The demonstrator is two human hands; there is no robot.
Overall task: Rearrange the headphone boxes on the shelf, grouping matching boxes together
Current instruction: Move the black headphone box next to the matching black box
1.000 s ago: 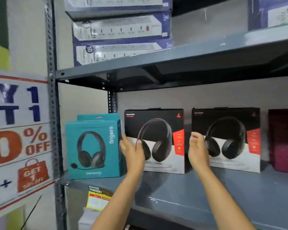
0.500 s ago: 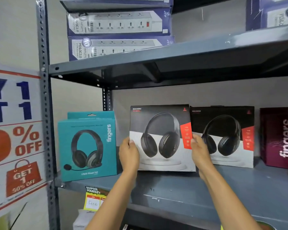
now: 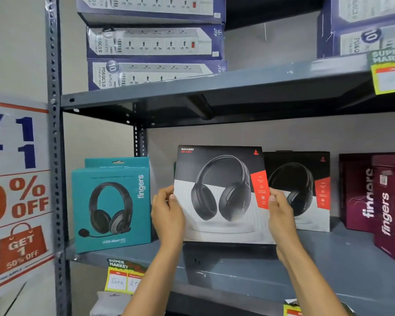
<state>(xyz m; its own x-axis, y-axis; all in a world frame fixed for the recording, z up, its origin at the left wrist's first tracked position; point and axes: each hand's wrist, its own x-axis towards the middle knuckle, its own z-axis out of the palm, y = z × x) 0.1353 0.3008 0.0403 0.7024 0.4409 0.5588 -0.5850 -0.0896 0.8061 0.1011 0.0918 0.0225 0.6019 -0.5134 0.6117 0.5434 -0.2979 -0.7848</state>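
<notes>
Lifted clear of the lower shelf [image 3: 328, 265] since half a second ago, and drawn nearer and larger than in the earlier frame: the black-and-white Rockerz box [image 3: 221, 195], now held in the air at about 6 o'clock of centre. Overlaps the front left edge of the matching Rockerz box [image 3: 306, 192], which stands on the shelf at 3 o'clock of it; whether touching or just in front, cannot tell.

Gripped from both sides: left hand [image 3: 167, 215] wrapped on the left edge with thumb across the front, right hand [image 3: 281, 215] clamped likewise on the right edge with thumb on the red strip. Both closed on the box, fingers behind it hidden.

For doing this step well, probably: keep the box upright and square, carry it toward 3 o'clock, set its bottom edge down flat first, then slide it flush against its twin without knocking that one back. Watch the maroon fingers boxes [image 3: 374, 201] further at 3 o'clock, where room looks tight.

Shelf contents otherwise: teal fingers USB-Meet H2 headset box [image 3: 111, 208] at 9 o'clock, a second teal box behind it. Upper shelf [image 3: 214, 87] at 12 o'clock stacked with power strip boxes [image 3: 153, 42]. Smallest: yellow price tags [image 3: 123, 279] on the lower shelf lip.
</notes>
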